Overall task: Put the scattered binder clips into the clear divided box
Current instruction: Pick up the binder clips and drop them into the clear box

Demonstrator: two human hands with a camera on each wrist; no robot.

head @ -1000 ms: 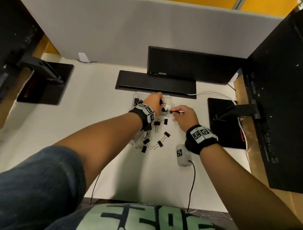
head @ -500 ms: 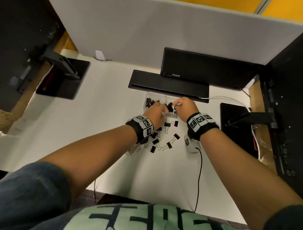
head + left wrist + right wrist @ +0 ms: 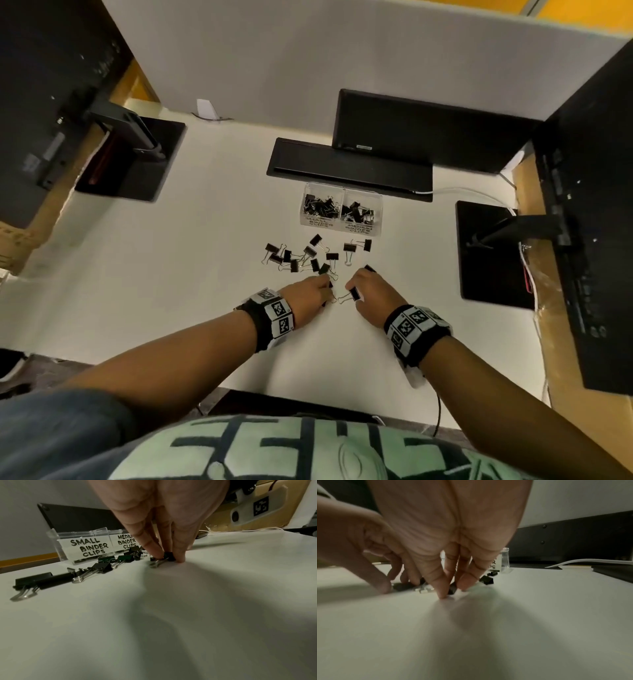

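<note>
Near the middle of the head view, the left hand (image 3: 308, 296) pinches a small black clip (image 3: 169, 556) against the white desk (image 3: 171, 274). The right hand (image 3: 371, 294) pinches another clip (image 3: 354, 294), mostly hidden by fingers. Loose clips (image 3: 308, 255) lie just above. The clear box (image 3: 340, 224) sits higher, its medium label partly blocked in both wrist views.

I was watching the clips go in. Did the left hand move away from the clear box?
Yes. The left hand was over the clear divided box before; now it has pulled back toward the person, pinching a binder clip on the desk.
</note>
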